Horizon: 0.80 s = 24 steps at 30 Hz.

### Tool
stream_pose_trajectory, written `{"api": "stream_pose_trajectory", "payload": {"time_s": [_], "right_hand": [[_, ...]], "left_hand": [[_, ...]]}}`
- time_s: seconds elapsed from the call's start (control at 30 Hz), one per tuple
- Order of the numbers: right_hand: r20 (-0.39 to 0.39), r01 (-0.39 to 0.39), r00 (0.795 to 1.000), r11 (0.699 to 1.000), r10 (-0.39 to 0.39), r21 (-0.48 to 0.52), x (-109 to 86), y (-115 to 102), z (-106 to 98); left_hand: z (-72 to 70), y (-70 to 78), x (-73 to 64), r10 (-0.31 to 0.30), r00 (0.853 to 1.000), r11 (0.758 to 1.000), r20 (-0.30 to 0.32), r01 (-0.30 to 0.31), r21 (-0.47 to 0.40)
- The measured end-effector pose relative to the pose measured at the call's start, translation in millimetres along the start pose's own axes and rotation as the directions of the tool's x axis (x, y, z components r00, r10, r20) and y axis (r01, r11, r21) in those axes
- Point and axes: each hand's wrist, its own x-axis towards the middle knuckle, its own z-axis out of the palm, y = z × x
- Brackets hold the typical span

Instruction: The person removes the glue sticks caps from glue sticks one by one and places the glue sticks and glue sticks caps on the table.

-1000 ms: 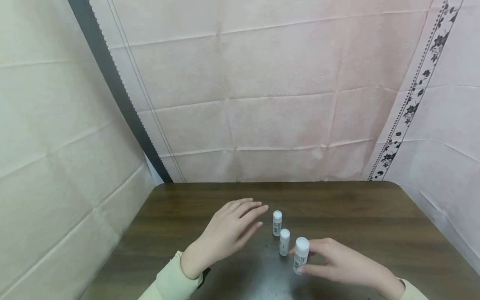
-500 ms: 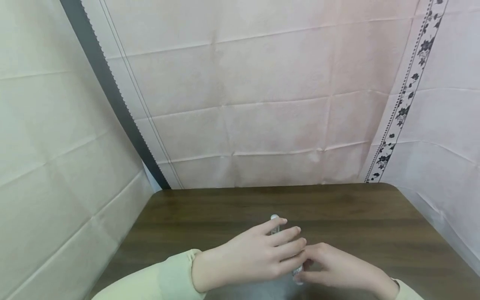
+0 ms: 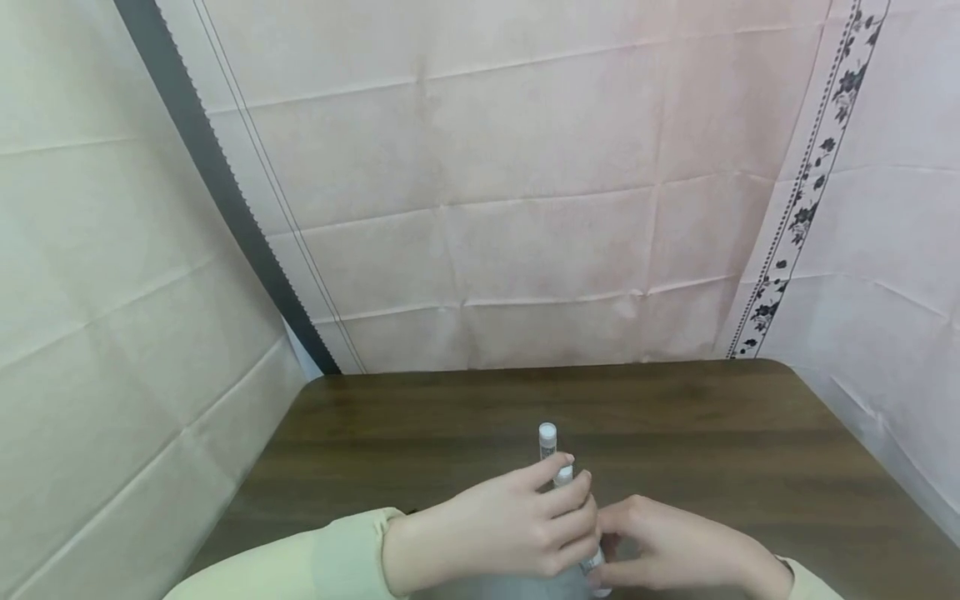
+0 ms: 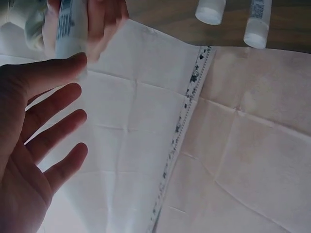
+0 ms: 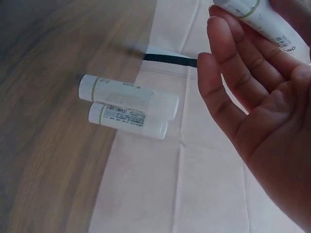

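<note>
Near the front of the table, both hands are on one white capped tube [image 3: 593,563] with printed text. My right hand [image 3: 671,546] grips its body between thumb and fingers. From the left, my left hand [image 3: 521,521] reaches over, thumb and index finger at the tube's upper end, hiding most of it in the head view. In the left wrist view the left thumb lies across the end of the tube [image 4: 72,29], while the other fingers spread loosely. The right wrist view shows the held tube [image 5: 272,22] at the upper right, beside curled fingers.
Two similar white tubes stand upright just behind the left fingers: a far tube [image 3: 547,439] and a nearer tube [image 3: 563,476], partly covered by them. The brown wooden table [image 3: 420,417] ends at a pale cloth backdrop [image 3: 540,267], with more cloth at both sides.
My left hand has moved right and down from beside the standing tubes to the top of the held tube. My right hand has kept its hold, shifting slightly toward the front edge.
</note>
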Motion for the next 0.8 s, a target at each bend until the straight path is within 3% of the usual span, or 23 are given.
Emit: {"api": "stream_pose_trajectory", "payload": {"time_s": [0.2,0.37,0.63,0.8], "right_hand": [[0.001,-0.017,1.0,1.0,0.017,0.014,2.3,-2,1],[-0.013,-0.032,0.999,0.999,0.032,0.011,3.1,-4,1],[-0.011,-0.038,0.999,0.998,0.039,0.052,6.7,-4,2],[-0.006,-0.068,0.998,0.997,0.068,0.034,7.2,-5,4]], "left_hand": [[-3.6,7.1,-0.4,0.073,0.995,0.996,0.066,-0.076,0.042],[-4.7,6.7,-0.5,0.099,0.991,0.993,0.092,-0.104,0.059],[-10.5,0.9,-0.1,0.086,0.993,0.993,0.087,-0.092,0.075],[-4.4,10.4,-3.5,0.056,0.993,0.998,0.102,-0.06,0.033]]}}
